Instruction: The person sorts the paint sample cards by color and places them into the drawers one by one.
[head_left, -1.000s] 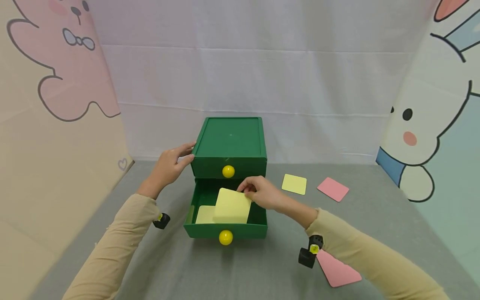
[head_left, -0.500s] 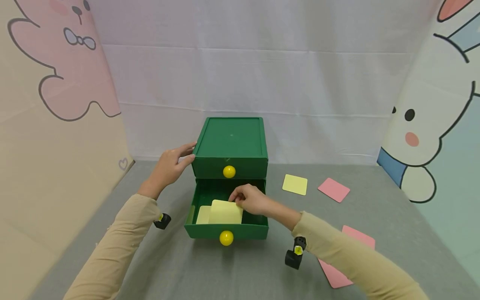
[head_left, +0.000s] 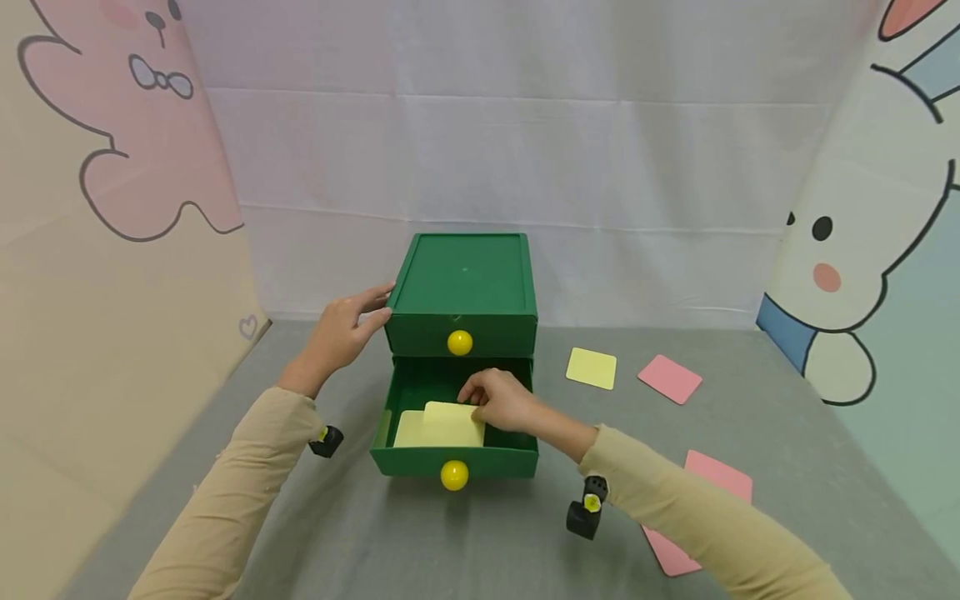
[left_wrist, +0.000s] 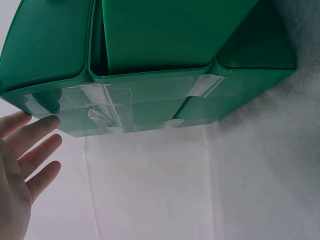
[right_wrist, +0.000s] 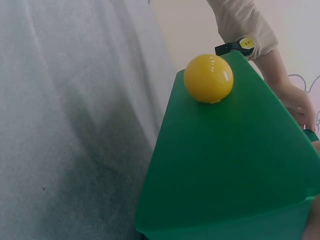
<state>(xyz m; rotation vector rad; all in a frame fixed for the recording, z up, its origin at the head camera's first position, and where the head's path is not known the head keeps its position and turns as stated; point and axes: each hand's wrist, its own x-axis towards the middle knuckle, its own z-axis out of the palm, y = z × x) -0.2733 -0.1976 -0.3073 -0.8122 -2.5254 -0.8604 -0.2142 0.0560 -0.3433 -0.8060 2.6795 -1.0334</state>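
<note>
A green drawer cabinet (head_left: pixel 468 275) stands mid-table, its top drawer closed and a lower drawer (head_left: pixel 405 462) pulled out. My left hand (head_left: pixel 337 333) rests at the cabinet's left side, fingers extended; in the left wrist view its fingertips (left_wrist: pixel 52 122) are right at the taped side wall. Inside the open drawer, my right hand (head_left: pixel 508 404) pinches the upper right corner of a yellow card (head_left: pixel 453 427) between thumb and fingers. That card leans low behind the drawer front and overlaps another yellow card (head_left: pixel 407 429). In the right wrist view, the drawer front hides most of the right hand.
Right of the cabinet lie a yellow card (head_left: pixel 592 368) and a pink card (head_left: pixel 670 379). Nearer, more pink card surface (head_left: pixel 718 475) shows beside my right sleeve, which partly covers it. Yellow ball knobs (head_left: pixel 454 475) stick out from the drawer fronts. A white cloth wall hangs behind.
My right hand has lowered the pinched yellow card deeper into the drawer and moved slightly left, beside the other card. My left hand has stayed at the cabinet's side.
</note>
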